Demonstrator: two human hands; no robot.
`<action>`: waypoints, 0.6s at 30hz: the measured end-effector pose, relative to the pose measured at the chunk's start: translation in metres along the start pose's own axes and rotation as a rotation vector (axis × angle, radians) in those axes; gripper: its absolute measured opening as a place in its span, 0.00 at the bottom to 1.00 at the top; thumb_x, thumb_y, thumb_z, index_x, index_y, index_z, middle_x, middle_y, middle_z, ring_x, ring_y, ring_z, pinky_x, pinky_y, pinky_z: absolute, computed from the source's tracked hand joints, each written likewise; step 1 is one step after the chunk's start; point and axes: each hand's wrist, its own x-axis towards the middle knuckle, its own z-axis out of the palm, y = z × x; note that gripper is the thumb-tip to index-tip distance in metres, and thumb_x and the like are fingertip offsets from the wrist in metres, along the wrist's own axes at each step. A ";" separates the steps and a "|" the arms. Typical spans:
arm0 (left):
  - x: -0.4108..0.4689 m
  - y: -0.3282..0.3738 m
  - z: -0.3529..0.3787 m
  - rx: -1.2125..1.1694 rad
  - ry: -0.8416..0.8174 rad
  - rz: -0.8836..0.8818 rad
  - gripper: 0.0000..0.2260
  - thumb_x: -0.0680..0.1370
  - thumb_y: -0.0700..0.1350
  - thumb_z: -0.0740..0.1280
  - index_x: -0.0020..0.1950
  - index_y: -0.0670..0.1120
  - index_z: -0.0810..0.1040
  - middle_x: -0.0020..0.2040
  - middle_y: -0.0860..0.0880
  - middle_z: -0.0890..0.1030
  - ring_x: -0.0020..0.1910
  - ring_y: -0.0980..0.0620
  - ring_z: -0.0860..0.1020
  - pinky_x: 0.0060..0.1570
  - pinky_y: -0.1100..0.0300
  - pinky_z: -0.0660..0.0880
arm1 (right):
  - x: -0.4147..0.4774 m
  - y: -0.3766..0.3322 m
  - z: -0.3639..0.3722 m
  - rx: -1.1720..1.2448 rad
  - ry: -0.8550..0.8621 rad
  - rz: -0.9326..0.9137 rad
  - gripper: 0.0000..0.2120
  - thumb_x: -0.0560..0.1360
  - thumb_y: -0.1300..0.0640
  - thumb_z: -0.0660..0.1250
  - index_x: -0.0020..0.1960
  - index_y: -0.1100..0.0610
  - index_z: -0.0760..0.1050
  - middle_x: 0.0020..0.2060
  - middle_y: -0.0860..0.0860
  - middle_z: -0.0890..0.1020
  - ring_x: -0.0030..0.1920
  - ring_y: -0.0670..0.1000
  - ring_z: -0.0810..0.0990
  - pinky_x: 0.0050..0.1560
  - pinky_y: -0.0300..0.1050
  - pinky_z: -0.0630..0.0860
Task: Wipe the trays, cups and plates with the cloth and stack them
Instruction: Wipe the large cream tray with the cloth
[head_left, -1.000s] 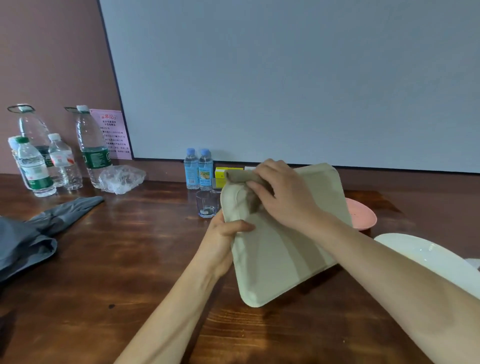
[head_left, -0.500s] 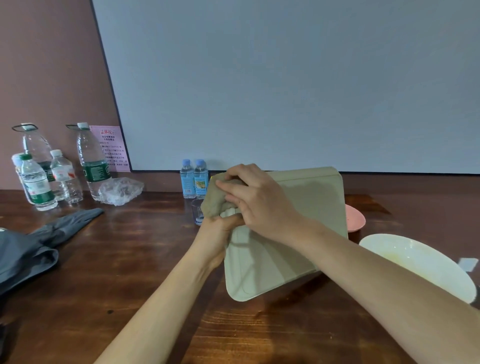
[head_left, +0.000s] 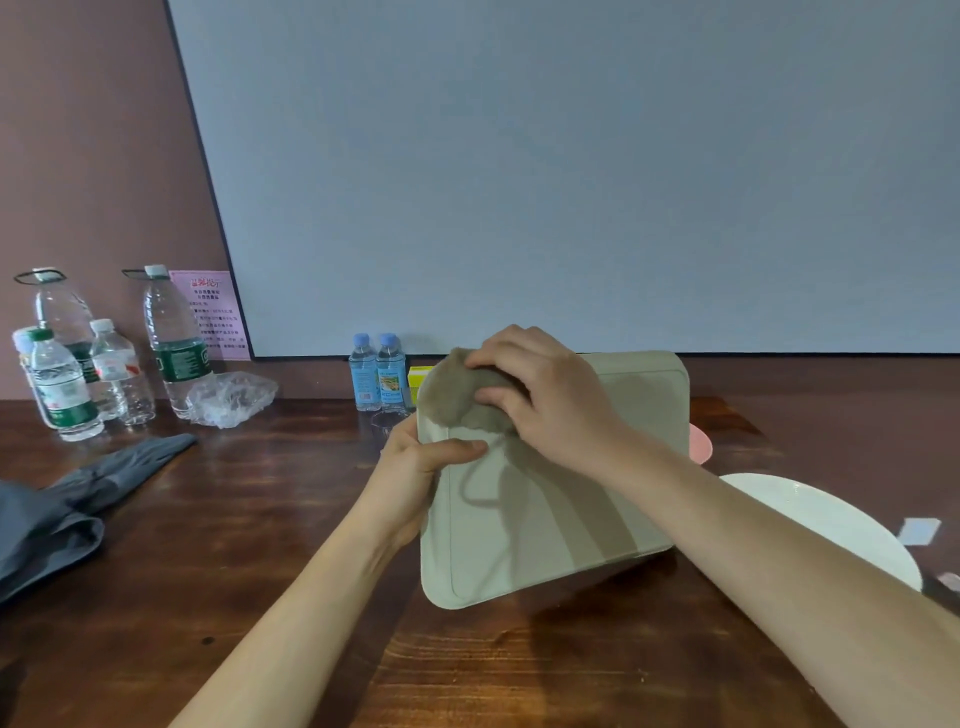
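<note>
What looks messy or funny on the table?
Nothing looks spilled or broken. A crumpled clear plastic wrapper lies beside the tall water bottle, and a dark grey garment lies heaped at the left of the brown wooden table.

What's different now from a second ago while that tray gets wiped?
The right hand has rubbed the cloth leftward over the far left corner of the tray, and the tray has turned from slanted to nearly square-on. Nothing was taken or let go. The left hand still grips the tray's left edge; the white plate, pink dish and bottles stay put.
</note>
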 end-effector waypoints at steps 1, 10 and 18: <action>0.000 0.001 0.000 0.004 -0.010 0.009 0.19 0.75 0.27 0.69 0.66 0.34 0.80 0.57 0.33 0.85 0.54 0.37 0.85 0.51 0.48 0.83 | 0.003 -0.003 0.001 0.026 0.002 -0.022 0.12 0.77 0.57 0.73 0.60 0.52 0.83 0.55 0.44 0.82 0.56 0.47 0.77 0.56 0.39 0.72; -0.011 0.016 -0.030 0.058 0.014 0.004 0.19 0.68 0.32 0.74 0.59 0.40 0.86 0.58 0.34 0.86 0.52 0.35 0.86 0.52 0.41 0.84 | -0.020 0.075 -0.035 -0.020 -0.072 0.192 0.09 0.79 0.57 0.73 0.59 0.52 0.81 0.54 0.40 0.79 0.57 0.46 0.75 0.62 0.55 0.75; -0.003 0.011 -0.007 0.049 -0.060 0.004 0.22 0.71 0.30 0.73 0.65 0.35 0.81 0.59 0.32 0.85 0.53 0.35 0.85 0.51 0.44 0.84 | 0.001 0.027 -0.023 0.113 -0.054 0.038 0.10 0.77 0.55 0.75 0.57 0.51 0.81 0.52 0.40 0.78 0.56 0.47 0.74 0.60 0.40 0.69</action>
